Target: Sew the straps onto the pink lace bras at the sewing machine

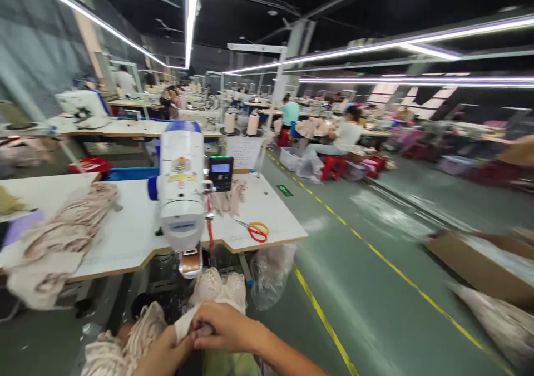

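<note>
A cream bra (234,291) with lacy, moulded cups hangs in front of me, below the sewing machine. My right hand (223,325) is closed on its pale fabric band, fingers curled in a pinch. Close against it, my left hand (169,347) grips the same band from the left. The fingertips of both hands nearly meet, and the part between them is hidden. Just beyond the bra stands the white sewing machine (182,198), with its needle end low over the table's cut-out edge. Bundled cream straps (144,331) lie beside my left hand.
Red-and-yellow scissors (257,231) and beige strips (229,198) lie on the white table (275,209). Beige garments (67,226) are heaped at the left. A plastic bag (273,276) hangs under the right edge. Cardboard boxes (479,267) stand right; a seated person (348,134) works farther off.
</note>
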The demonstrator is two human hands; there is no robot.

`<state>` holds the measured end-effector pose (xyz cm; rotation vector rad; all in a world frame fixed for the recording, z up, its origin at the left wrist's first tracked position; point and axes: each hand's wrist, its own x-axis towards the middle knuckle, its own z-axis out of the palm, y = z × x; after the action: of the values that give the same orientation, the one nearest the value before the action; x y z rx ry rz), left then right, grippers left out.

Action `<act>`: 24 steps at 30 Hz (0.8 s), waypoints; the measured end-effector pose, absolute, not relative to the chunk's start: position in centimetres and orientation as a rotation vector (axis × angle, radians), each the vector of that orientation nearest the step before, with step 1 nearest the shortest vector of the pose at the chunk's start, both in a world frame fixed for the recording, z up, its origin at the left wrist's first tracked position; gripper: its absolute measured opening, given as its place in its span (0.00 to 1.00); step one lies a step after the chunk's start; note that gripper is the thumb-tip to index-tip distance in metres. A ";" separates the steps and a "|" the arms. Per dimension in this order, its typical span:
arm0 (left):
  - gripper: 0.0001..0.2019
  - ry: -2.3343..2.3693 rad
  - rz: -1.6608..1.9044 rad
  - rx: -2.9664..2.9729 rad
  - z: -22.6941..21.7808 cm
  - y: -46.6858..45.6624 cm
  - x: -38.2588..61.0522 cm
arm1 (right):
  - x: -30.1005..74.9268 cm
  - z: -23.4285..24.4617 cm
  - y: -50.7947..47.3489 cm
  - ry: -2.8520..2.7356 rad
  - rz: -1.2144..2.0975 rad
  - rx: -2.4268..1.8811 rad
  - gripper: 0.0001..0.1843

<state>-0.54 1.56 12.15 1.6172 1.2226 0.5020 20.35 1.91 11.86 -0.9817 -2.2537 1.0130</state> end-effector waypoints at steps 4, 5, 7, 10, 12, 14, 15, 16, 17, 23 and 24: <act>0.23 1.157 0.416 1.386 11.8 0.3 -0.5 | 20.0 10.7 0.7 -2.223 1.015 -1.104 0.14; 0.22 1.165 0.436 1.349 11.6 0.1 -0.4 | 20.0 10.3 0.4 -2.232 1.000 -1.100 0.13; 0.20 1.184 0.490 1.293 11.2 -0.2 -0.3 | 20.0 9.5 0.0 -2.230 0.941 -1.089 0.11; 0.20 1.146 0.603 1.188 10.7 0.0 -0.3 | 20.3 8.3 -0.3 -2.039 0.847 -1.193 0.06; 0.27 1.102 0.704 1.042 10.1 0.3 -0.4 | 20.8 7.7 -0.3 -1.798 0.834 -1.329 0.12; 0.32 1.088 0.810 0.841 9.2 0.7 -0.3 | 21.1 7.1 -0.2 -1.599 0.861 -1.412 0.18; 0.34 1.093 0.847 0.741 8.8 0.8 -0.2 | 21.0 6.9 -0.2 -1.539 0.892 -1.424 0.20; 0.34 1.098 0.868 0.658 8.3 0.8 -0.1 | 20.8 6.7 -0.2 -1.506 0.938 -1.419 0.22; 0.34 1.101 0.876 0.600 7.9 0.7 0.2 | 20.5 6.6 -0.3 -1.488 0.996 -1.402 0.24; 0.29 1.045 0.907 0.702 7.1 -0.2 1.8 | 17.2 6.1 -0.7 -1.346 1.390 -1.256 0.31; 0.28 1.037 0.902 0.727 7.2 -0.3 1.9 | 16.8 6.0 -0.6 -1.307 1.454 -1.220 0.31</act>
<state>1.92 -0.29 7.21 0.7274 1.0367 0.9020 16.84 -0.65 6.01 -1.2197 -1.3069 1.4543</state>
